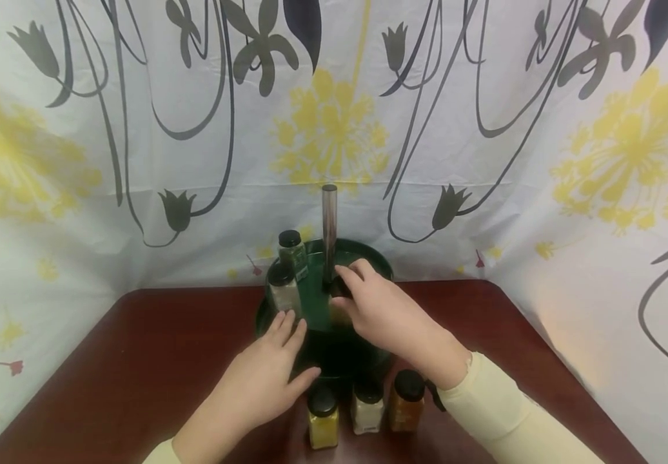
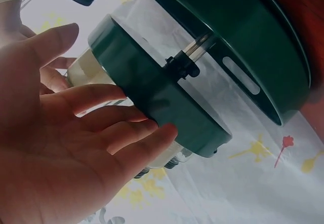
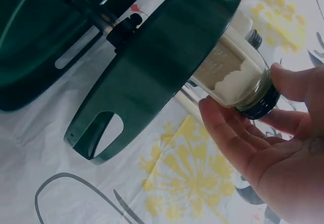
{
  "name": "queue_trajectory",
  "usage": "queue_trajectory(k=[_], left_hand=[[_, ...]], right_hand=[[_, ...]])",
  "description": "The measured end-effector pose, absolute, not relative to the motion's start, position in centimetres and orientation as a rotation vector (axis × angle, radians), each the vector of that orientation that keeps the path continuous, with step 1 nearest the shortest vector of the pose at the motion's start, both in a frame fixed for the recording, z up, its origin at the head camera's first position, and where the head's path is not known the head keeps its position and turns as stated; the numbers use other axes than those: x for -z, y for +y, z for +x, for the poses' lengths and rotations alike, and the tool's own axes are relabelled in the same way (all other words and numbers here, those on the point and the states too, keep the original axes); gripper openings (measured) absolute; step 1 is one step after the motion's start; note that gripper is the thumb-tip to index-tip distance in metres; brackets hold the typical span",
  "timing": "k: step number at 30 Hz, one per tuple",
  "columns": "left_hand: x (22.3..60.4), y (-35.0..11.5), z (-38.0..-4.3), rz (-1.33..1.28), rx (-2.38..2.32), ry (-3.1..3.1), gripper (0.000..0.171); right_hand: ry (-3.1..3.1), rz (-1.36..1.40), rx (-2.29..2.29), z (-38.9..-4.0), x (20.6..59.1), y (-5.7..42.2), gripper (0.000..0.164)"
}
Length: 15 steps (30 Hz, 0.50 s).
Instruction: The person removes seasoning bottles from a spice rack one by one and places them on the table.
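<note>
My right hand (image 1: 389, 312) grips a glass spice jar (image 3: 235, 79) of pale powder by its black lid, thumb on one side and fingers on the other. The jar's base meets the upper tier (image 1: 314, 303) of a green two-tier turntable organizer, beside the metal post (image 1: 330, 232). At the tier's near left rim, my left hand (image 1: 270, 370) has its fingers extended, fingertips against the green side wall. Two more jars stand on that tier at the left: one with green contents (image 1: 293, 258), one with whitish contents (image 1: 285, 296).
In front of the organizer, a yellow jar (image 1: 324, 428), a cream jar (image 1: 367, 412) and an orange-brown jar (image 1: 407, 409) stand on the dark red table (image 1: 154, 361). Another dark lid shows partly behind the right sleeve (image 1: 485, 393). A floral curtain (image 1: 334, 154) hangs behind the table.
</note>
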State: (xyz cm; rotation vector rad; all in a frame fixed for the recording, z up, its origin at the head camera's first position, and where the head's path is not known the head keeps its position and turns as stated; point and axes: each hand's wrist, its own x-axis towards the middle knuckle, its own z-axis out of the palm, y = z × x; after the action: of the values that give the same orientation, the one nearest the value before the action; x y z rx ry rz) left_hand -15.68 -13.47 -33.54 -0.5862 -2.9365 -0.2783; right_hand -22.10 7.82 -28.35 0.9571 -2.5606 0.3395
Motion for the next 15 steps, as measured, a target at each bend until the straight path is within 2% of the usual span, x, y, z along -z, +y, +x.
queue_trajectory(k=[15], left_hand=[[33.3,-13.7,-15.8,-0.584,0.287,-2.927,0.073]], right_hand=[[-2.392,0.958,-0.535,-21.8,26.6,9.0,0.042]])
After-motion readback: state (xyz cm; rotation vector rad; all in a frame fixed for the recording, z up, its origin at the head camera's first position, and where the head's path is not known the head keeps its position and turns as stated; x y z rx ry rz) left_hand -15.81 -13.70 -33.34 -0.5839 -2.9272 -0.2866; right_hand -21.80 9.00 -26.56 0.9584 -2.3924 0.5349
